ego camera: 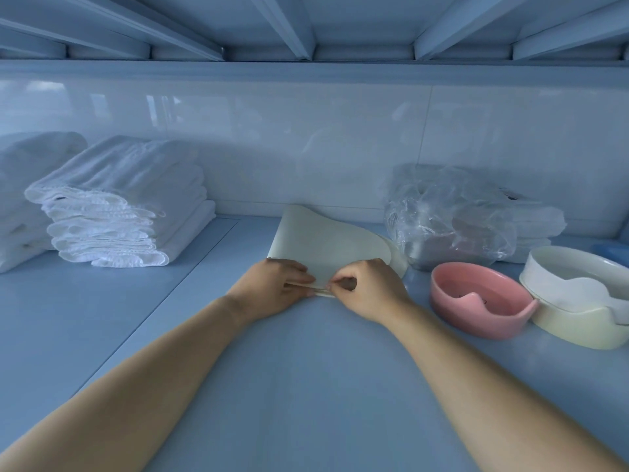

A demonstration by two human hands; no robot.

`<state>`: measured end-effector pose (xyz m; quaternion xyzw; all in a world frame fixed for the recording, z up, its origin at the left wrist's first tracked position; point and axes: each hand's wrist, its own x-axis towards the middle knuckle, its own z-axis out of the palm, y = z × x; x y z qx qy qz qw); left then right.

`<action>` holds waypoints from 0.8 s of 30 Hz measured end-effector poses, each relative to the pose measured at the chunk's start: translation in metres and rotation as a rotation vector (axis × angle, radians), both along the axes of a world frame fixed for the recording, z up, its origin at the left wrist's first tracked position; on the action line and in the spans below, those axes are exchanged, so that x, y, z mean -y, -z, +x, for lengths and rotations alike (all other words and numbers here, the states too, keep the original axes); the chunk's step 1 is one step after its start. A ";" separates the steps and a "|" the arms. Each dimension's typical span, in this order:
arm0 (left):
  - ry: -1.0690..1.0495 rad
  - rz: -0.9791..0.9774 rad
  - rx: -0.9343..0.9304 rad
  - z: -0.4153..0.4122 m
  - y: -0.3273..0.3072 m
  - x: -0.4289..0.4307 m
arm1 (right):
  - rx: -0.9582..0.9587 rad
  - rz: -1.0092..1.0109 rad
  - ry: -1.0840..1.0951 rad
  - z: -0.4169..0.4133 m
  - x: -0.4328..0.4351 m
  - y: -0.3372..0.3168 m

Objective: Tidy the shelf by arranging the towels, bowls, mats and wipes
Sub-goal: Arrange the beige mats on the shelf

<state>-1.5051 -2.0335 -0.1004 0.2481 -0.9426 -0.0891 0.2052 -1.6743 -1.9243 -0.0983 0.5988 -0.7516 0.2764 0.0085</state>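
Note:
A pale cream mat (320, 238) lies in the middle of the shelf, its far part curling upward. My left hand (275, 287) rests flat on the mat's near edge with straight fingers. My right hand (366, 289) pinches that same near edge, where thin layers show between the fingers. Folded white towels (115, 206) are stacked at the left. A pink bowl (476, 301) and a cream bowl (578, 301) stand at the right. Behind them is a crinkled clear plastic pack (449, 212).
The shelf surface (306, 386) is pale blue, with a glossy white back wall (306, 137). The shelf above (306, 25) hangs low overhead. A second towel pile (23, 199) sits at the far left. White folded items (537, 226) lie behind the plastic pack.

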 end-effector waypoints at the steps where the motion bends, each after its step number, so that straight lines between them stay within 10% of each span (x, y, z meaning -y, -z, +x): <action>1: 0.005 0.000 -0.017 0.004 0.001 -0.002 | 0.007 -0.017 -0.007 0.004 0.001 -0.002; 24: -0.391 -0.045 -0.051 0.276 -0.022 0.071 | -0.013 -0.036 -0.407 0.260 0.123 -0.030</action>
